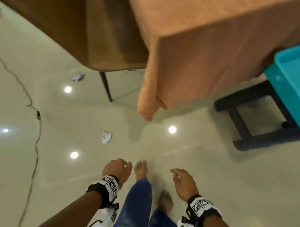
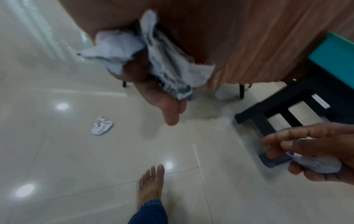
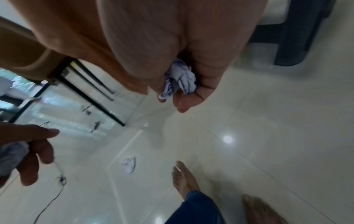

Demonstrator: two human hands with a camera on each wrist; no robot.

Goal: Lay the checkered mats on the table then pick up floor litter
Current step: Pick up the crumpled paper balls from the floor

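Observation:
My left hand (image 1: 117,169) hangs low over the floor and grips a wad of crumpled white paper (image 2: 153,60), which shows in the left wrist view. My right hand (image 1: 183,180) holds a smaller crumpled paper with blue marks (image 3: 180,78) in its curled fingers. A loose crumpled paper (image 1: 106,137) lies on the tiles ahead of my left hand. Another scrap (image 1: 78,77) lies farther off by the chair leg. The table (image 1: 202,38) under its orange cloth stands ahead; no checkered mat is in view.
A brown chair (image 1: 77,28) stands left of the table. A teal bin (image 1: 295,82) sits on a dark stool (image 1: 246,122) at the right. A thin cable (image 1: 37,124) runs along the floor at the left. My bare feet (image 1: 141,168) stand between the hands.

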